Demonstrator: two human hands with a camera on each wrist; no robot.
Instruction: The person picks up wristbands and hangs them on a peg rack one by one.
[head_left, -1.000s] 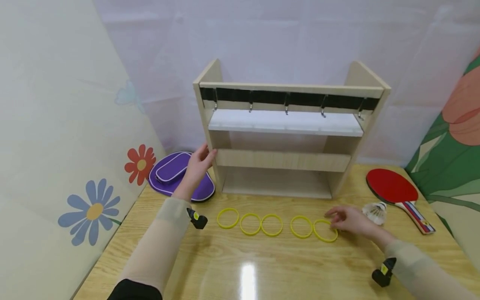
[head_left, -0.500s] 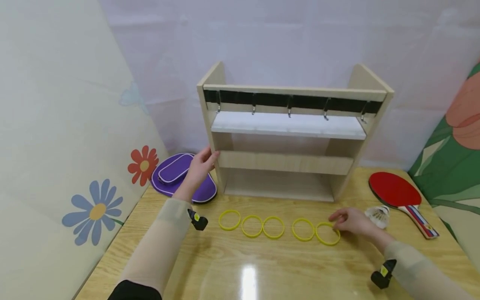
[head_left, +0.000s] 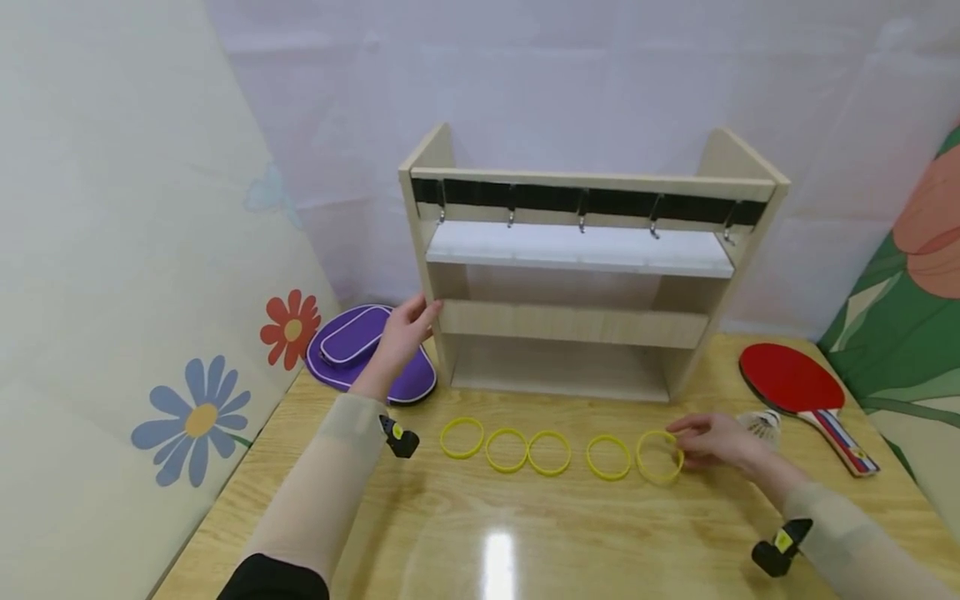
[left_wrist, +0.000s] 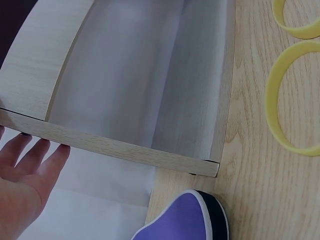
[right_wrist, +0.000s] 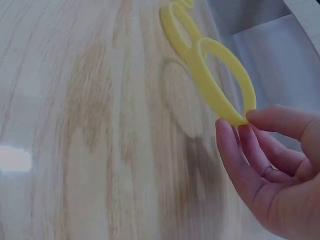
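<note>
My right hand (head_left: 712,442) pinches a thin yellow ring (right_wrist: 212,95) between thumb and fingertips. The ring is tilted up off the table, and its shadow falls on the wood beneath it. To its left, several more yellow rings (head_left: 550,432) lie flat in a row. With straight fingers, my left hand (head_left: 401,337) rests on the left side panel of a pale wooden rack (head_left: 573,323); in the left wrist view, fingertips (left_wrist: 62,150) touch the panel's outer face. Small metal hooks (head_left: 582,221) hang along a black strip on the rack's upper bar.
A purple zipped paddle case (head_left: 405,387) lies by the rack's left side, partly behind my left forearm. On the right are a shuttlecock (head_left: 763,427), partly hidden by my right hand, and a red table tennis paddle (head_left: 791,379). Walls stand behind and left.
The rightmost ring has gone from lying flat to being lifted in my right hand, apart from its neighbour. My left hand stays at the rack's side.
</note>
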